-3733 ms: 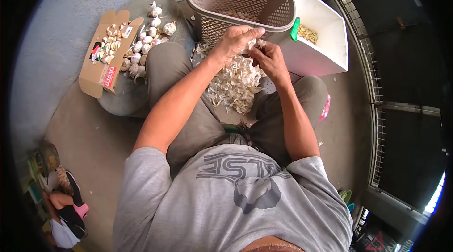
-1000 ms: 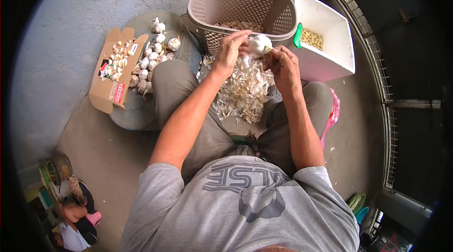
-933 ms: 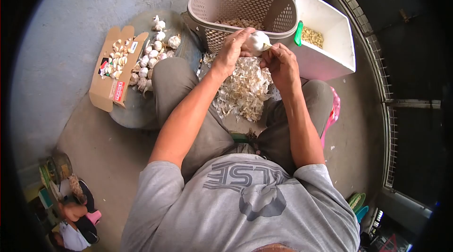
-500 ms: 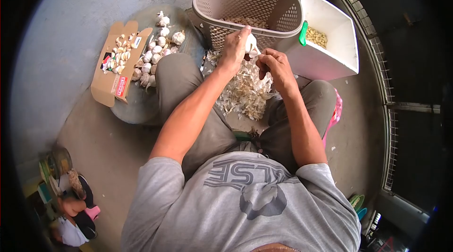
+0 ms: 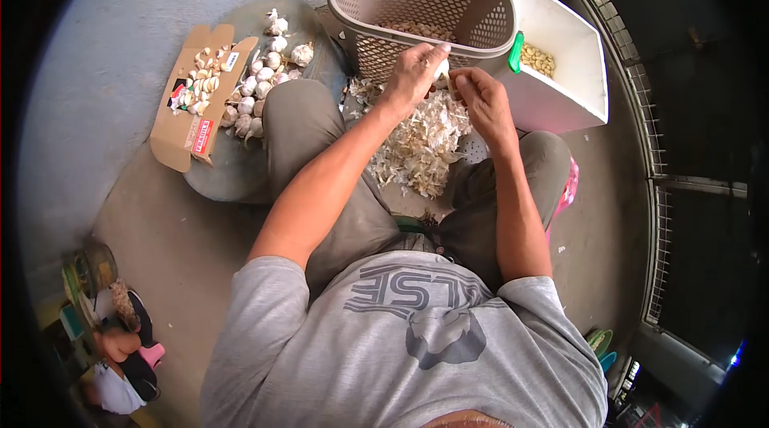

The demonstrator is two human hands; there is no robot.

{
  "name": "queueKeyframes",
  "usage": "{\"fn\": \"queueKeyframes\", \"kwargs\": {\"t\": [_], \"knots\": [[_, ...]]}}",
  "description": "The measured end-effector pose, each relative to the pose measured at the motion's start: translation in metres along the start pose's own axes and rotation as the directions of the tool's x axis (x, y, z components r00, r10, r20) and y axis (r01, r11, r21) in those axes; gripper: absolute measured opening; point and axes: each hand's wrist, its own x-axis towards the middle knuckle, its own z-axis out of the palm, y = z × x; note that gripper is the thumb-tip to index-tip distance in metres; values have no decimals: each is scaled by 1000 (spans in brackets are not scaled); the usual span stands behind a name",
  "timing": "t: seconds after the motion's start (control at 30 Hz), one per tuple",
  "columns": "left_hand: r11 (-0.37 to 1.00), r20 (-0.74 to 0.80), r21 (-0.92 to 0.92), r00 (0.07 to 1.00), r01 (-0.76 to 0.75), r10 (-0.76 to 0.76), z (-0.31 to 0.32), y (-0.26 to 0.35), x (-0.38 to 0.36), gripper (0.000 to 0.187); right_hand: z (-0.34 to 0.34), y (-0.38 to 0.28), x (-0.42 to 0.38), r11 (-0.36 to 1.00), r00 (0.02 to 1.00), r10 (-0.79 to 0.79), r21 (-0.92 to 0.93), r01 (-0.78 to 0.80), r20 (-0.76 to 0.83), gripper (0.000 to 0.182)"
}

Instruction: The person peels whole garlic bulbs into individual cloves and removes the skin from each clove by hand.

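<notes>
My left hand [image 5: 415, 74] is closed around a white garlic bulb [image 5: 441, 69], held above the heap of garlic skins [image 5: 424, 144] between my knees. Beside the bulb, my right hand [image 5: 484, 101] pinches a pale bit of garlic skin at its edge. Fingers partly hide the bulb. Whole garlic bulbs [image 5: 263, 85] lie to the left on a round grey surface [image 5: 232, 180]. Next to them, an opened cardboard box [image 5: 172, 136] carries loose garlic cloves [image 5: 205, 84].
A brown perforated basket [image 5: 376, 37] stands ahead, with garlic pieces inside. To its right is a white foam box [image 5: 577, 52] containing pale peeled cloves [image 5: 537, 61]; a green handle [image 5: 515, 52] sits at its near corner. Another person's leg [image 5: 120, 346] shows at lower left.
Both hands have shifted slightly right, the left hand still gripping the bulb. My right fingers have closed in on the bulb's side. The view has tilted a little.
</notes>
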Motion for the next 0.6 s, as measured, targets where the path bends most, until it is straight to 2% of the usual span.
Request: {"fn": "queueKeyframes", "kwargs": {"t": [0.07, 0.1, 0.13, 0.23, 0.3, 0.43, 0.6], "knots": [[979, 31, 167, 993, -115, 112, -1, -8, 2, 53, 5, 0, 0, 980, 994, 105, 166, -111, 43, 18], [980, 36, 161, 993, -121, 117, 0, -8, 1, 53, 9, -2, 0, 955, 986, 153, 248, -165, 70, 21], [980, 41, 154, 992, -127, 123, 1, -8, 1, 54, 14, 2, 2, 954, 992, 124, 271, -127, 28, 23], [974, 5, 162, 987, -157, 159, 0, 0, -2, 51, 10, 4, 7, 888, 966, 202, 385, -250, 162, 24], [972, -45, 159, 982, -172, 181, 2, 4, -5, 50, 15, 3, 6, 855, 957, 221, 435, -282, 187, 25], [983, -100, 145, 986, -115, 130, -1, -6, -2, 48, 21, 3, 4, 737, 934, 257, 575, -356, 248, 24], [981, -126, 175, 986, -87, 110, 0, -4, -7, 45, 18, -2, 0, 673, 897, 334, 593, -442, 289, 19]]}}
